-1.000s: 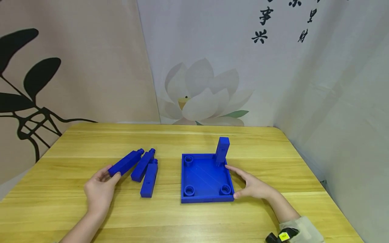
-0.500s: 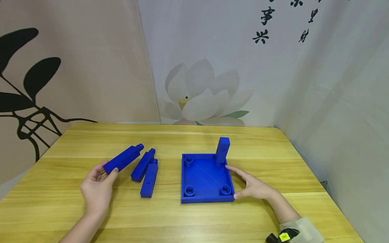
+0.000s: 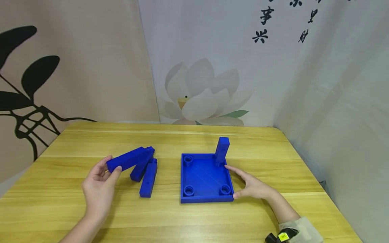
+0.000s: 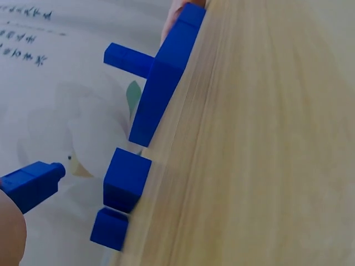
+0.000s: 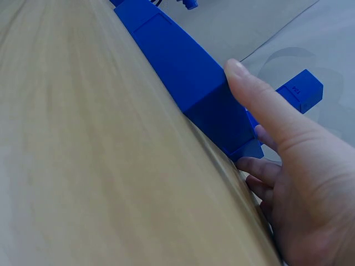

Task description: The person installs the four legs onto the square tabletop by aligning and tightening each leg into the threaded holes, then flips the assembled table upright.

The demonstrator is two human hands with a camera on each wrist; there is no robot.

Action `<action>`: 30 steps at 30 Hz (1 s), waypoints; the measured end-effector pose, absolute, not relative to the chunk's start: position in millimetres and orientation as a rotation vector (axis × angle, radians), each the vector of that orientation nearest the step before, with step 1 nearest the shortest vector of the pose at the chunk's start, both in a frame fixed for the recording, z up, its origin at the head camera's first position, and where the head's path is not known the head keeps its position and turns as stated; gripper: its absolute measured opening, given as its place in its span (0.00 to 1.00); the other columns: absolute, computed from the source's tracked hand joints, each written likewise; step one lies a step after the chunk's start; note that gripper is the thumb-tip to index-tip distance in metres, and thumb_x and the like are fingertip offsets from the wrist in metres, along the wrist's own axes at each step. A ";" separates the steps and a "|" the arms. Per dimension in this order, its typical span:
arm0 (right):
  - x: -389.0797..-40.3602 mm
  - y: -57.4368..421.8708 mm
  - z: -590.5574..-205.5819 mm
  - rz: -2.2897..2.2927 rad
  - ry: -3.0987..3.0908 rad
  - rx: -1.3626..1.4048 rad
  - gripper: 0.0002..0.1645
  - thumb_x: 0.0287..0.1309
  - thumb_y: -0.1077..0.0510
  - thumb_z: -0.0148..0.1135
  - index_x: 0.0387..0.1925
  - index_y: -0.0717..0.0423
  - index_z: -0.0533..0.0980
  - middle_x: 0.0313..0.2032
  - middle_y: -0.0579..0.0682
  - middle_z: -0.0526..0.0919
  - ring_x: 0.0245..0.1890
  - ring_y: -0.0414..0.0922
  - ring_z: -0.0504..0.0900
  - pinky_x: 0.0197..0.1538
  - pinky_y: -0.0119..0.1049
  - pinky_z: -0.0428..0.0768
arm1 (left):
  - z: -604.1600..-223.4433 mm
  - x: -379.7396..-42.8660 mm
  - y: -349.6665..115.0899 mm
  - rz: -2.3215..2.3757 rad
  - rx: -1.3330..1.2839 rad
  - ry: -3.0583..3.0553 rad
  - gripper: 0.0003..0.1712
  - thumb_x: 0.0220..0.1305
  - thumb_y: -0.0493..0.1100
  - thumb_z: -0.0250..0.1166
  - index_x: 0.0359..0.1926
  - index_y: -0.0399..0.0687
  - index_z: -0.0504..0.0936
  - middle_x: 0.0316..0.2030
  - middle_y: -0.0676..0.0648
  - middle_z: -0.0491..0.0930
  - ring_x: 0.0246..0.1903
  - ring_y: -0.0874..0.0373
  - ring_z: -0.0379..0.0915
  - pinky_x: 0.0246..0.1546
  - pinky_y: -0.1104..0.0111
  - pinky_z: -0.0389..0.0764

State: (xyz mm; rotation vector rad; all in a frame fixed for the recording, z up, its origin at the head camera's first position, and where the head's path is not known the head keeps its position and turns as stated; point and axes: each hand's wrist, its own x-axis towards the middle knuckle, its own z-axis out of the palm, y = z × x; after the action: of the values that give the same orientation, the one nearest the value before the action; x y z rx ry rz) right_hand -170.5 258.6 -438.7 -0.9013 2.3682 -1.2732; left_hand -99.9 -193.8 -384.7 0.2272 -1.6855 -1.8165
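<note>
In the head view my left hand [image 3: 98, 190] pinches a blue square leg [image 3: 126, 159] near its plain end, thumb in front. Its knobbed end points right, and the left wrist view has this leg [image 4: 33, 185] raised off the table. Two similar legs, one slanted [image 3: 138, 171] and one nearer [image 3: 148, 181], lie beside it on the tabletop. A square blue tray-like base [image 3: 206, 199] has ring sockets at three corners and an upright leg [image 3: 222, 148] at the far right corner. Along the base's right side, my right hand [image 3: 254, 186] touches it with thumb and extended fingers spread.
The wooden table [image 3: 182, 222] has its far edge against a printed cloth backdrop [image 3: 206, 94] with a lotus. Another pale cloth [image 3: 340, 111] hangs along the right side. A black strap device [image 3: 282, 235] sits on the right wrist.
My left hand has lifted the leg off the table, drawn it slightly left, then swung it right, so its knobbed end overlaps the slanted leg. My right hand and the base stay put.
</note>
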 end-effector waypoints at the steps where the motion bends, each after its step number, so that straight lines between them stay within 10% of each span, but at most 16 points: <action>1: -170.6 258.4 -438.5 -1.277 2.365 -0.901 0.59 0.45 0.50 0.76 0.74 0.45 0.53 0.72 0.49 0.54 0.71 0.53 0.50 0.66 0.62 0.48 | -382.6 -99.0 -192.7 -1.817 0.217 -1.697 0.22 0.55 0.23 0.65 0.52 0.34 0.80 0.38 0.49 0.82 0.40 0.62 0.80 0.41 0.77 0.78; 30: -170.1 258.9 -438.4 -1.295 2.341 -0.894 0.58 0.46 0.52 0.76 0.74 0.45 0.52 0.72 0.49 0.53 0.71 0.53 0.50 0.66 0.62 0.48 | -343.8 -123.7 -162.4 -1.641 -0.197 -2.031 0.24 0.59 0.30 0.66 0.58 0.36 0.75 0.49 0.43 0.78 0.47 0.63 0.75 0.52 0.75 0.72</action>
State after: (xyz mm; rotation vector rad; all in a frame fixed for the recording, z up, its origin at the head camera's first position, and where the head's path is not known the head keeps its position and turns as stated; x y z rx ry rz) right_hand -170.1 258.9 -438.4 -0.8943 2.3412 -1.2950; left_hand -123.7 -162.4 -343.8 -0.1974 -2.0306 -1.6415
